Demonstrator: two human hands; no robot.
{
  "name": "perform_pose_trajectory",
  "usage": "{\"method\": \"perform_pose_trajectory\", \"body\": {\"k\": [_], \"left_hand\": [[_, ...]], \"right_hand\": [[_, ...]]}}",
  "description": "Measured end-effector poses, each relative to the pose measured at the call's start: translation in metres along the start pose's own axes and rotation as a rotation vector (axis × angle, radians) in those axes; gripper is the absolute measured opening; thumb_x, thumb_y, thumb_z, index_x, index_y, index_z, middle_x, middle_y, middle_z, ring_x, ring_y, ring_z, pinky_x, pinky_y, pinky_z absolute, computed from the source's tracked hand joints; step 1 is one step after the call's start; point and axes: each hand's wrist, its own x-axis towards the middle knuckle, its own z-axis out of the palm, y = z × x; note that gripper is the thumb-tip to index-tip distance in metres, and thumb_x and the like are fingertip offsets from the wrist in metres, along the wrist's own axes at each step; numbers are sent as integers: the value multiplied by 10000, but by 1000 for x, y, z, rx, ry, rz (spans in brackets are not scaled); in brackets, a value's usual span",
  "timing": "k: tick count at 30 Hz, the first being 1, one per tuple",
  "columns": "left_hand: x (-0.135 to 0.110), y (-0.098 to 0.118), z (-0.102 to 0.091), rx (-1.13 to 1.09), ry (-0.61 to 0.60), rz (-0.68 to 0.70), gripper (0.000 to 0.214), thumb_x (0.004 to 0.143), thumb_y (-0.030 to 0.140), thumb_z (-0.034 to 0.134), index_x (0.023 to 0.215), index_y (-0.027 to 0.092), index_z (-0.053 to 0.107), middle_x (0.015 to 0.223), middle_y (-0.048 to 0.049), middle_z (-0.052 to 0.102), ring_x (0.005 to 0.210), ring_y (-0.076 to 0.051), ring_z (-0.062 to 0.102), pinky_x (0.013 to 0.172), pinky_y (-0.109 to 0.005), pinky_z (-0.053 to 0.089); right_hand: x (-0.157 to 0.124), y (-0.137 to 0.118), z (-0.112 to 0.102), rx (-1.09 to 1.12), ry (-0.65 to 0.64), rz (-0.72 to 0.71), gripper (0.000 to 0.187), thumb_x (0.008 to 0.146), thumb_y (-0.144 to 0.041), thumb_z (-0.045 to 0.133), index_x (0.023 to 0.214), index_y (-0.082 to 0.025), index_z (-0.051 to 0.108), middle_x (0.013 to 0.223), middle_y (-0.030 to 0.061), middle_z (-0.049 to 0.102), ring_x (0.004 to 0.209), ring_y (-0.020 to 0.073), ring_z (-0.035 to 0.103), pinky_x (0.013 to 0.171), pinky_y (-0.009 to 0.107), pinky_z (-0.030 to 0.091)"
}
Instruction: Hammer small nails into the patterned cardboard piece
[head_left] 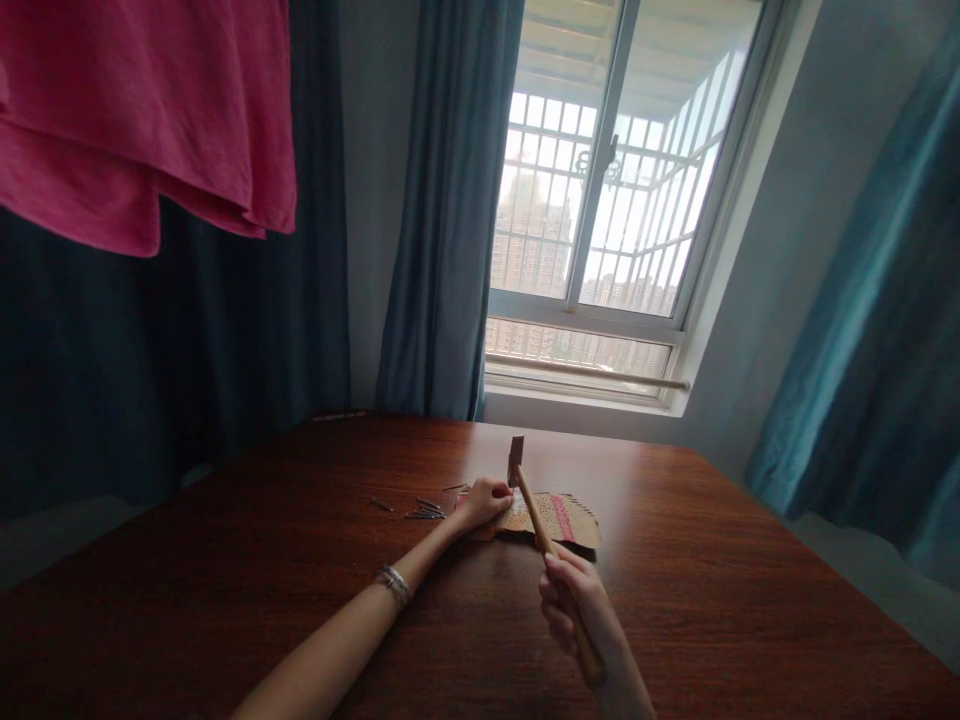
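Observation:
My right hand (577, 600) is wrapped round the wooden handle of a hammer (541, 520). The hammer's head is up at the far end, just above the fingertips of my left hand (487, 502). Thumb and forefinger of that left hand are pinched together on a thin nail, mostly hidden by the fingers and the hammer head. Beneath them lies a piece of brown cardboard (581, 522), dotted with many small holes and marked with a pink-red band. Left of my left hand, several loose nails (427, 510) rest on the table.
Everything lies on a dark reddish-brown wooden table (712, 600). Behind it is a barred window (585, 200) with blue curtains (442, 220) at the sides. A pink cloth (150, 110) hangs at the upper left.

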Motion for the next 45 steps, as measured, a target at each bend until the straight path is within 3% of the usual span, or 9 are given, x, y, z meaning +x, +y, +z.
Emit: {"method": "perform_pose_trajectory", "body": {"k": [5, 8, 16, 23, 34, 40, 45], "left_hand": [[-1, 0, -2, -18, -21, 22, 272, 755, 311, 517, 827, 131, 707, 752, -29, 688, 668, -129, 568, 597, -197, 352], [-2, 0, -3, -24, -26, 25, 278, 752, 314, 517, 839, 135, 711, 761, -28, 690, 677, -131, 571, 602, -197, 354], [0, -2, 0, 0, 6, -1, 268, 729, 326, 551, 833, 142, 716, 680, -16, 653, 620, -112, 526, 555, -198, 313], [2, -5, 3, 7, 0, 8, 283, 734, 366, 559, 818, 143, 712, 655, -6, 632, 601, -100, 500, 550, -194, 300], [2, -6, 4, 22, 23, 23, 267, 734, 356, 559, 805, 149, 710, 644, -1, 617, 601, -98, 492, 549, -192, 296], [2, -3, 3, 18, 6, -10, 257, 731, 345, 565, 819, 154, 713, 663, -5, 627, 616, -102, 501, 562, -191, 308], [0, 1, 0, 14, -9, -20, 259, 737, 353, 564, 832, 163, 713, 678, -10, 634, 630, -109, 509, 565, -192, 314]], "right_hand": [[1, -5, -7, -36, 38, -14, 315, 671, -448, 593, 771, -207, 415, 494, -99, 448, 248, 17, 284, 225, 130, 192], [3, -9, -20, -128, 137, -62, 310, 662, -427, 592, 829, -202, 458, 470, -108, 417, 257, 24, 288, 237, 134, 203], [14, -18, -91, -605, 490, -164, 295, 655, -337, 502, 883, -163, 566, 440, -86, 407, 303, 69, 360, 303, 186, 297], [14, -12, -132, -863, 621, -73, 338, 682, -353, 446, 909, -151, 594, 456, -44, 481, 319, 105, 440, 343, 207, 343], [23, -3, -141, -1062, 600, 13, 433, 716, -346, 414, 1071, -144, 557, 527, -8, 573, 343, 151, 515, 358, 231, 379], [21, -4, -138, -1098, 581, -10, 389, 721, -329, 415, 1042, -165, 562, 538, -17, 572, 383, 152, 533, 401, 225, 389], [20, -5, -139, -1170, 584, -56, 313, 702, -312, 455, 948, -189, 602, 617, 4, 621, 536, 172, 595, 487, 216, 403]]}}
